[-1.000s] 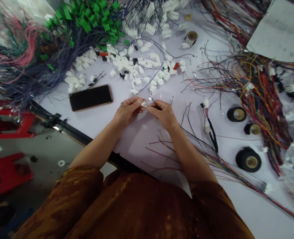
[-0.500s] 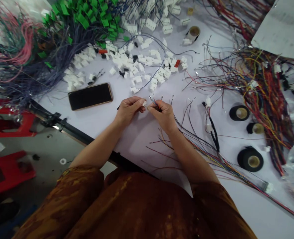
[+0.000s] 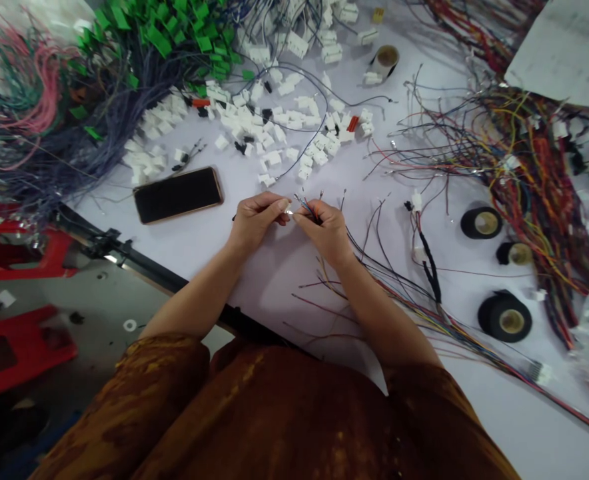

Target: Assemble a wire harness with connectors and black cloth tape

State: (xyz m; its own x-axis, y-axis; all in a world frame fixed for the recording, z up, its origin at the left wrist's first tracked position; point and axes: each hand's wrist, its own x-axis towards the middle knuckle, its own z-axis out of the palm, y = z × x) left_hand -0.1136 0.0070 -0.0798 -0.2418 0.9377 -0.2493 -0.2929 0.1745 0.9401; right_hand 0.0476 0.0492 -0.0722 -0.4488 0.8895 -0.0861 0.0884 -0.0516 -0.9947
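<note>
Right of the phone (image 3: 178, 195): left hand (image 3: 255, 219) pinches small white connector (image 3: 288, 211), right hand (image 3: 326, 228) closed round thin wires (image 3: 306, 204). Connector likely light, stiff, grip by sides; wires probably bendy, hold near tips.

A small white connector (image 3: 289, 211) (its detail too blurred to read) sits pinched in the left hand (image 3: 257, 219); just beside it, thin wires (image 3: 305, 203), some dark, poke metal-tipped ends from the right hand (image 3: 328, 227).

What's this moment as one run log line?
left hand: pinching connector | right hand: holding wires | phone: on table, screen dark
</note>
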